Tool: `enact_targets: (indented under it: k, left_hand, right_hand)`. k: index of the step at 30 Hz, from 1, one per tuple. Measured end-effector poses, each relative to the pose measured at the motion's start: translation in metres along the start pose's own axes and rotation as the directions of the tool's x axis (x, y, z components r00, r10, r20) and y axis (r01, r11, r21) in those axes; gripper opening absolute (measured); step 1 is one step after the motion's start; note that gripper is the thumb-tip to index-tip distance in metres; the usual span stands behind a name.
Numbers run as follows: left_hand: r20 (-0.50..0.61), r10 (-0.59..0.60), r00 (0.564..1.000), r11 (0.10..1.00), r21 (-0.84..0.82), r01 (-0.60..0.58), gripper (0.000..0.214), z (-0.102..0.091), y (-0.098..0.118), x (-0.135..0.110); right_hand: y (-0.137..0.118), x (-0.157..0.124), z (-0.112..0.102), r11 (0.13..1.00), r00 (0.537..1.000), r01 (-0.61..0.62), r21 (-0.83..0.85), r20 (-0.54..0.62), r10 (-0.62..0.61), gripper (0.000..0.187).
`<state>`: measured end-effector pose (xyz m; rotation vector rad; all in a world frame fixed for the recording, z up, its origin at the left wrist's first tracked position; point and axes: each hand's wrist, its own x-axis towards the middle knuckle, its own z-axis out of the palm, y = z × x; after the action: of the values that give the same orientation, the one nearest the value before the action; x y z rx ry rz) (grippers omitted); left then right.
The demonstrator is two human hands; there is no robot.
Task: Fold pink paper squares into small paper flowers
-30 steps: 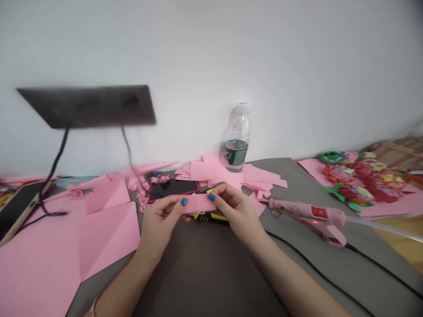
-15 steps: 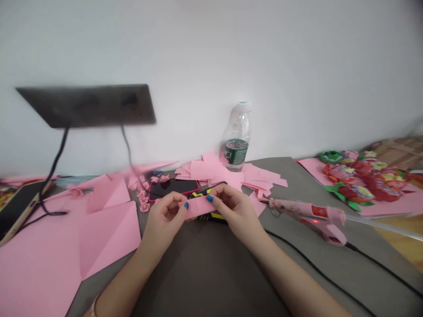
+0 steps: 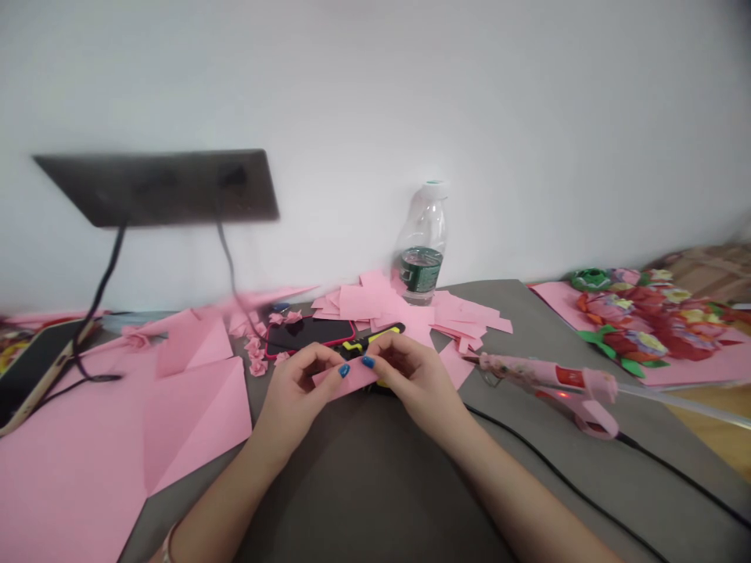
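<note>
Both hands pinch a narrow pink paper strip (image 3: pixel 346 379) above the grey table (image 3: pixel 364 477). My left hand (image 3: pixel 299 391) grips its left end with thumb on top. My right hand (image 3: pixel 411 374) grips the right end, and the two blue-nailed thumbs almost touch. Just behind the strip lies a black and yellow tool (image 3: pixel 369 342), and behind that a black phone in a red case (image 3: pixel 305 334).
A pink glue gun (image 3: pixel 551 383) with a black cord lies to the right. A plastic bottle (image 3: pixel 421 246) stands among cut pink squares (image 3: pixel 411 309). Large pink sheets (image 3: pixel 117 422) cover the left. Paper flowers (image 3: pixel 639 320) lie far right. A dark socket panel (image 3: pixel 158 188) hangs on the wall.
My hands have drawn closer together along the strip, so the thumbs now nearly meet and the strip looks shorter. The strip has also tilted slightly, left end lower.
</note>
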<state>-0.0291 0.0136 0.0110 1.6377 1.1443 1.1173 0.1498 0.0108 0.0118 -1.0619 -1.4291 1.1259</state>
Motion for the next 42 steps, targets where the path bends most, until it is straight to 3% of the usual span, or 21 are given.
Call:
enact_targets:
  k: [14, 21, 26, 35, 42]
  left_hand:
    - [0.070, -0.010, 0.998, 0.998, 0.063, 0.005, 0.015, 0.0012, 0.0000, -0.0016]
    - [0.024, -0.012, 1.000, 0.999, 0.045, 0.010, 0.018, -0.0007, 0.0009, -0.0009]
    - [0.041, -0.044, 0.998, 0.999, 0.006, 0.044, 0.020, 0.0001, 0.0015, -0.0021]
    - [0.067, -0.064, 0.996, 0.997, -0.034, 0.067, 0.021, 0.0022, 0.0038, -0.0010]
    - [0.072, -0.033, 0.997, 0.999, -0.018, 0.034, 0.021, 0.0014, 0.0041, -0.0025]
  right_hand:
    - [-0.0006, -0.0004, 0.0017, 0.996, 1.000, 0.022, -0.091, 0.024, -0.020, 0.010]
    - [-0.0002, -0.0018, 0.0006, 0.999, 0.999, 0.002, 0.053, 0.032, -0.004, 0.033]
    - [-0.0048, -0.0036, 0.0040, 0.998, 0.988, -0.015, -0.058, 0.150, 0.024, 0.024]
    - [-0.0057, -0.0027, 0.0034, 0.996, 0.979, -0.043, -0.073, 0.198, 0.057, 0.025]
    - [-0.0060, -0.0052, 0.0037, 0.988, 0.976, -0.027, -0.153, 0.209, 0.059, 0.037]
